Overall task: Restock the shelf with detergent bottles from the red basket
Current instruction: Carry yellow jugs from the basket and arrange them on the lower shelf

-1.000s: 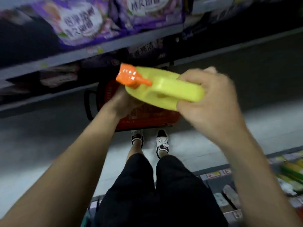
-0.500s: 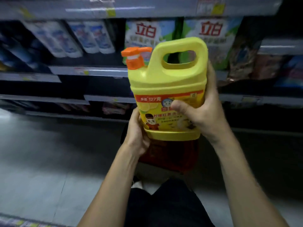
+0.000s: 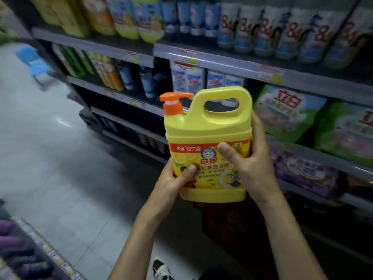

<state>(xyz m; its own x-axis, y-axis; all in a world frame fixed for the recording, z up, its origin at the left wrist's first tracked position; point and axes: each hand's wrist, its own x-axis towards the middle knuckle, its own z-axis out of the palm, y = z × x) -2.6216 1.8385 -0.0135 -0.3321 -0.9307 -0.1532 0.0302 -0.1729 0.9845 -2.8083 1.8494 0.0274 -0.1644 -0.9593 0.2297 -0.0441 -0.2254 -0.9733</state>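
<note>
Step in hand: carry phase. Bottle was out of the basket, not yet shelved.

Yellow detergent bottle (image 3: 207, 138) was upright in the air in front of the shelf (image 3: 222, 61), label toward the camera. Orange pump (image 3: 173, 107) sat at its upper left, nozzle pointing right toward the handle (image 3: 222, 92). It touched no shelf board.

Left hand (image 3: 171, 184) held the lower left corner, thumb pressed on the label, fingers hidden behind. Right hand (image 3: 254, 164) wrapped the right side, thumb across the label. Both grips were closed on the bottle.

Red basket (image 3: 228, 225): only a dim reddish shape low behind the bottle, on the floor (image 3: 50, 158) at the shelf's foot. Couldn't tell what was left in it.

On the shelf: white bottles (image 3: 187, 79) right behind the held one, green bags (image 3: 288, 114) and purple bags (image 3: 302, 172) to the right, yellow bottles (image 3: 129, 15) on the top board at left. No matching jugs or open slot could be made out; too blurred.

Judgement: next move calls for finding this product's slot, probably among the bottles up left rather than the bags. Then base first over the board's front edge, kept upright so the pump clears the board above, label outward. The jug looked heavy, so keeping two hands on until the base sits seems sensible.
</note>
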